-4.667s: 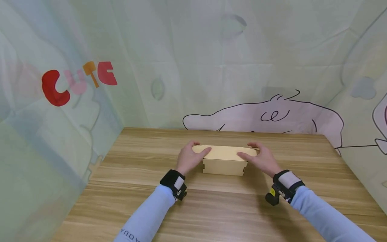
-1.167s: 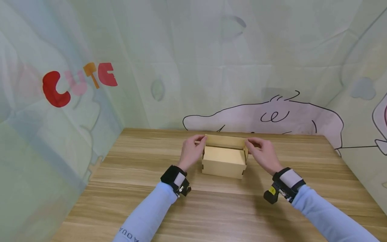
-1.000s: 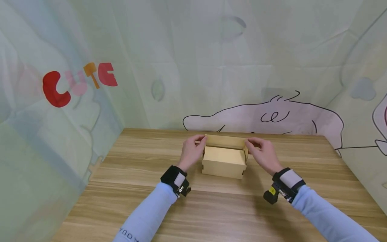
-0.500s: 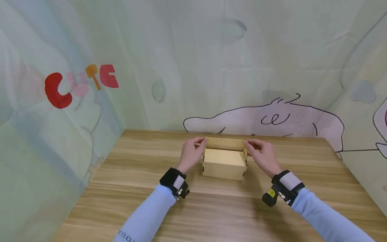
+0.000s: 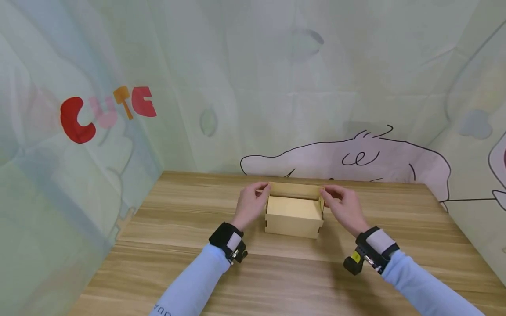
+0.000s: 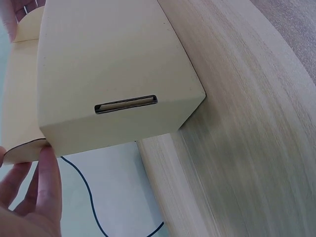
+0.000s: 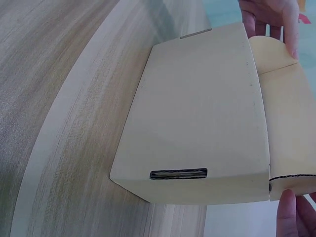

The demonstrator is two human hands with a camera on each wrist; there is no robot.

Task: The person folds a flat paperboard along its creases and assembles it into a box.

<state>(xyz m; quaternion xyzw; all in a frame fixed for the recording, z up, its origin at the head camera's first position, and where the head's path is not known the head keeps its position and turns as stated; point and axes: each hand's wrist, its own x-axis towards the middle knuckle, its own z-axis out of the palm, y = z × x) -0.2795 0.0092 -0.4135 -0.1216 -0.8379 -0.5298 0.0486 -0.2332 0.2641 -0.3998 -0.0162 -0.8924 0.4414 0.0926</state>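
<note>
In the head view a small pale tan cardboard box [image 5: 293,221] sits on the wooden table. Its flap [image 5: 295,189] stands raised along the far edge, with rounded ear tabs folded in at both ends. My left hand [image 5: 250,202] pinches the left tab between thumb and fingers; the left wrist view shows that tab [image 6: 25,151] and the thumb against it. On the other side, my right hand [image 5: 345,208] pinches the right tab [image 7: 295,184] the same way. Dark-edged slots show at the box's corners in both wrist views. The box's inside is hidden.
A wood-grain table [image 5: 189,272] spreads around the box. Behind it hangs a pale printed cloth backdrop [image 5: 253,79] with cartoon outlines and coloured letters. A strapped wrist camera [image 5: 352,262] juts from the right wrist, low above the table.
Several seconds ago the flap lay flatter, with its tabs sticking out sideways under both hands. It has since been raised and the tabs folded in. Over the last second the hands hardly move.
</note>
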